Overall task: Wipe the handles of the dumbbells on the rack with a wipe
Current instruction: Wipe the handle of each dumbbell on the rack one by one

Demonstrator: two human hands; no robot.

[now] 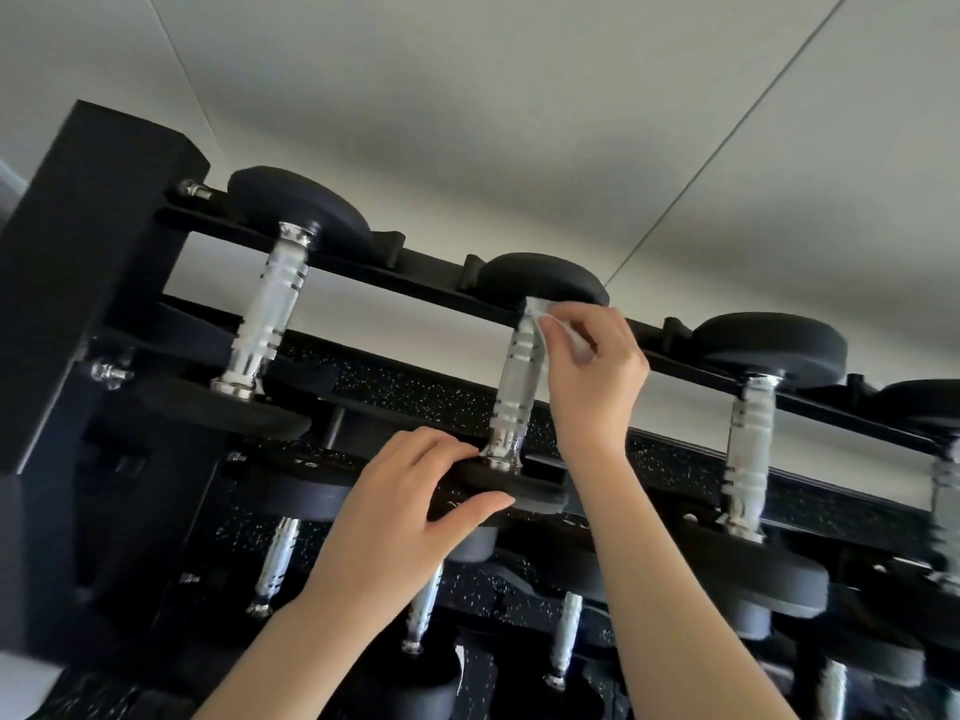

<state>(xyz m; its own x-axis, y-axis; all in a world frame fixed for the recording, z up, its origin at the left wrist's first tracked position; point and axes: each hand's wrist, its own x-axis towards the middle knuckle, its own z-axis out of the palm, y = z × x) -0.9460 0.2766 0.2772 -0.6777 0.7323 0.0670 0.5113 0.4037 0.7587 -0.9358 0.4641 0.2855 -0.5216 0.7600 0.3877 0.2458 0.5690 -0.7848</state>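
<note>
Head view: black rack (98, 262), pale wall (519, 122), perhaps.

Both bare forearms reach up and away from the near edge of the view. The left hand (410, 504) is lower and nearer, its palm turned down, its fingers bent and its thumb stretched out to the right. The right hand (597, 371) is higher and farther, wrist bent, with thumb and fingertips pinched together at the top.

Black rack (415, 275), top rails carrying a row of chrome-handled dumbbells (270, 309), more on lower tiers
</note>
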